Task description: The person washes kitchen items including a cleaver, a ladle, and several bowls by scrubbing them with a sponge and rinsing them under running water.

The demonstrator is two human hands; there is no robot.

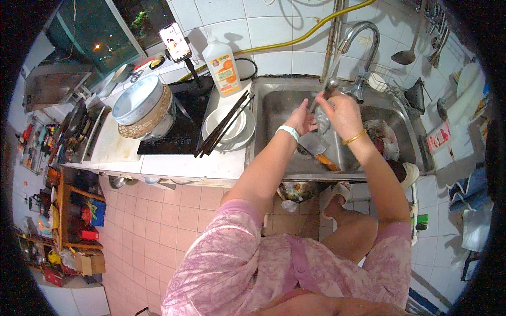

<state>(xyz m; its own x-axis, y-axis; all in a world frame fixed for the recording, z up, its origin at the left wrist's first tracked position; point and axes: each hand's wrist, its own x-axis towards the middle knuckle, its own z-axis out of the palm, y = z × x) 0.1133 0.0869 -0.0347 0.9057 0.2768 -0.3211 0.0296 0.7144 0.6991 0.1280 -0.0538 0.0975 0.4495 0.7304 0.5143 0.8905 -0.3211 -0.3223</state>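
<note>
Water runs from the chrome faucet (357, 35) into the left basin of the steel sink (272, 114). Under the stream my right hand (343, 112) grips a striped grey cloth (325, 117) and what looks like a metal utensil, whose rounded end shows above my fingers. My left hand (303, 120) is beside the cloth, fingers spread and partly hidden; whether it touches the cloth is unclear. Below my hands lies a knife with an orange-brown handle (327, 162) on the basin floor. The right basin holds a plastic bag (389, 138) with something reddish in it.
Left of the sink, dark chopsticks (225, 124) lie across stacked white bowls (215, 118). Behind stand a pump bottle (224, 71) and a phone on a holder (176, 43). Blue-patterned bowls (136, 102) are stacked by the black cooktop (168, 145). A ladle (404, 57) hangs at right.
</note>
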